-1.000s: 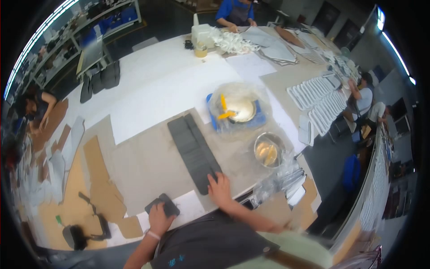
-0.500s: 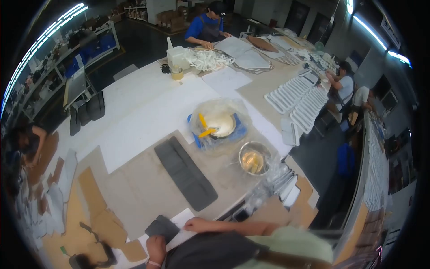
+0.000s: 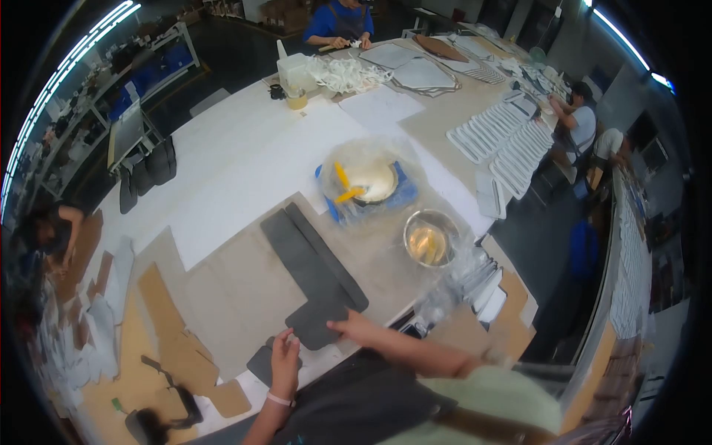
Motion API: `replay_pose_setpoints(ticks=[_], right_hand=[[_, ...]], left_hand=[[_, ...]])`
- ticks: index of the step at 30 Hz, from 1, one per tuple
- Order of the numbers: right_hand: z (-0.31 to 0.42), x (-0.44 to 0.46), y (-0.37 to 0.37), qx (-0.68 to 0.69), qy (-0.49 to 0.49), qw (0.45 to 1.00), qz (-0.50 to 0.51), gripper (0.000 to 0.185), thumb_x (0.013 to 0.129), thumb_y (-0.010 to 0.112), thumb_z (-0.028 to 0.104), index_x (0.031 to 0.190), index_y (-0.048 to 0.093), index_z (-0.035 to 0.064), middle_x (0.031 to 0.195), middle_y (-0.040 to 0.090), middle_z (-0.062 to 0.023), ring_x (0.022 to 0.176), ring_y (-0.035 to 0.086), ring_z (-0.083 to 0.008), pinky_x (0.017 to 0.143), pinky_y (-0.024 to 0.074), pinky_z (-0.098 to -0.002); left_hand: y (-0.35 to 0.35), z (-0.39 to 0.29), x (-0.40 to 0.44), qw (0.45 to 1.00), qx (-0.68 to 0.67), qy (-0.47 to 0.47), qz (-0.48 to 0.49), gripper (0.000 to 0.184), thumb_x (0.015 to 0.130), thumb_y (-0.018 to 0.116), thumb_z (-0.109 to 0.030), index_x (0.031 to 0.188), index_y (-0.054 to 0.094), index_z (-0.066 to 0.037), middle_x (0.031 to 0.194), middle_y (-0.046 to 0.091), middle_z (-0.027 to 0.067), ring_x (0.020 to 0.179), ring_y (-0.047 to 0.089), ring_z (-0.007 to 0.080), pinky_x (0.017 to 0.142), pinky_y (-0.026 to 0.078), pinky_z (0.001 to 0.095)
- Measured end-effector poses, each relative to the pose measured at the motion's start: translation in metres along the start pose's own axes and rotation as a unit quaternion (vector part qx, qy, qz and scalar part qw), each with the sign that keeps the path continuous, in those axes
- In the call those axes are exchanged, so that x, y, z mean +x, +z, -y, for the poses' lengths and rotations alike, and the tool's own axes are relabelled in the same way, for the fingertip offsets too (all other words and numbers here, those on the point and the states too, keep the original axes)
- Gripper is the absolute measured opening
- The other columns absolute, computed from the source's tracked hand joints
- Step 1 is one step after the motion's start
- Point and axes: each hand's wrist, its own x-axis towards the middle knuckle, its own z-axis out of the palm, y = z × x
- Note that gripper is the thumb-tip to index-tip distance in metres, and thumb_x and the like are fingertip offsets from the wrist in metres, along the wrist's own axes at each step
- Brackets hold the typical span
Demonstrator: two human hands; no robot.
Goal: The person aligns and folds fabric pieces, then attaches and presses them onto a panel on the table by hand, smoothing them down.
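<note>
A small dark grey piece lies across the lower end of long dark grey pieces on the table. My right hand pinches its right edge. My left hand, with a pale band at the wrist, is at its lower left corner; the fingers are raised and slightly apart. Beside and partly behind that hand is another small dark piece, near the table's front edge.
A plastic-covered bowl with yellow-handled tools stands on a blue base. Nearer are a metal bowl and plastic-wrapped pieces. Brown card pieces and black straps lie at left. Co-workers sit around the table; white strips are at right.
A small dark piece has been moved from the near stack onto the lower end of the long pieces. Both hands have moved up and forward from the front edge since half a second ago.
</note>
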Motion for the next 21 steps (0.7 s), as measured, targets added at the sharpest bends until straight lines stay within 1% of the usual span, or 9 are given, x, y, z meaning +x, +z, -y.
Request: replay_pose_setpoints(ticks=[3,5,7,9,10,11,13,18,21], right_hand=[[0.003,-0.006,-0.015,-0.038,-0.064,0.997,0.013,0.060,0.084,0.069,0.016,0.134,0.038,0.0008,0.115,0.059,-0.0111,0.101,0.058,-0.0210,0.077,0.0510,-0.0330],[0.000,-0.005,-0.029,-0.031,-0.048,0.998,-0.009,0.061,0.085,0.065,0.011,0.135,0.034,-0.0009,0.116,0.056,-0.0126,0.103,0.056,-0.0191,0.078,0.0500,-0.0329],[-0.020,0.014,-0.058,0.009,-0.086,0.994,-0.069,0.055,0.084,0.065,0.008,0.130,0.039,-0.0037,0.111,0.059,-0.0120,0.095,0.059,-0.0181,0.075,0.0499,-0.0303],[-0.025,0.025,-0.085,0.050,-0.114,0.992,-0.017,0.043,0.083,0.064,0.007,0.122,0.047,-0.0016,0.100,0.063,-0.0089,0.086,0.061,-0.0153,0.067,0.0494,-0.0279],[-0.026,0.024,-0.097,0.024,-0.092,0.995,-0.020,0.036,0.084,0.063,0.008,0.117,0.051,-0.0011,0.099,0.063,-0.0078,0.087,0.060,-0.0156,0.070,0.0491,-0.0283],[-0.024,0.025,-0.107,-0.004,-0.076,0.997,-0.023,0.030,0.085,0.062,0.009,0.112,0.054,-0.0006,0.099,0.063,-0.0068,0.087,0.060,-0.0159,0.073,0.0488,-0.0286],[-0.008,0.021,-0.112,-0.132,-0.056,0.988,-0.060,0.023,0.085,0.061,0.012,0.106,0.058,0.0023,0.090,0.063,-0.0029,0.079,0.057,-0.0123,0.066,0.0458,-0.0265],[-0.003,0.038,-0.127,-0.284,-0.096,0.948,-0.106,0.014,0.083,0.062,0.016,0.092,0.063,0.0047,0.071,0.057,0.0024,0.064,0.049,-0.0082,0.058,0.0400,-0.0245],[0.005,0.037,-0.111,-0.305,-0.133,0.930,-0.158,0.011,0.079,0.068,0.008,0.082,0.061,0.0005,0.066,0.054,0.0008,0.059,0.047,-0.0091,0.055,0.0392,-0.0251]], left_hand=[[0.013,0.008,0.016,0.983,-0.137,-0.072,0.098,0.024,0.091,0.056,-0.007,0.115,0.055,-0.005,0.094,0.057,0.0020,0.090,0.055,0.0097,0.072,0.045,0.0204],[0.015,0.020,0.026,0.995,0.022,0.004,0.100,0.023,0.090,0.058,-0.004,0.112,0.057,-0.003,0.085,0.058,-0.0001,0.078,0.057,0.0086,0.068,0.046,0.0220],[0.028,0.021,0.035,0.981,0.149,0.068,0.100,0.022,0.088,0.059,-0.005,0.110,0.059,-0.004,0.083,0.059,0.0005,0.073,0.057,0.0071,0.065,0.047,0.0224],[0.037,0.015,0.039,0.960,0.241,0.089,0.107,0.022,0.087,0.060,-0.007,0.109,0.061,-0.007,0.083,0.061,0.0042,0.073,0.058,0.0079,0.065,0.047,0.0237],[0.042,0.011,0.039,0.947,0.284,0.088,0.118,0.022,0.087,0.061,-0.008,0.109,0.062,-0.008,0.083,0.063,0.0065,0.071,0.058,0.0092,0.065,0.047,0.0249],[0.045,0.014,0.042,0.942,0.292,0.123,0.113,0.022,0.087,0.060,-0.009,0.109,0.063,-0.007,0.083,0.064,0.0077,0.071,0.059,0.0107,0.066,0.048,0.0254],[0.049,0.025,0.052,0.924,0.307,0.199,0.112,0.022,0.087,0.060,-0.010,0.108,0.064,-0.007,0.084,0.066,0.0101,0.070,0.060,0.0137,0.067,0.048,0.0266],[0.053,0.042,0.066,0.920,0.331,0.186,0.100,0.020,0.087,0.060,-0.010,0.106,0.066,-0.006,0.085,0.066,0.0111,0.070,0.061,0.0165,0.067,0.049,0.0277],[0.053,0.048,0.067,0.918,0.339,0.190,0.083,0.020,0.087,0.060,-0.011,0.106,0.066,-0.006,0.086,0.067,0.0111,0.072,0.061,0.0163,0.068,0.049,0.0276]])
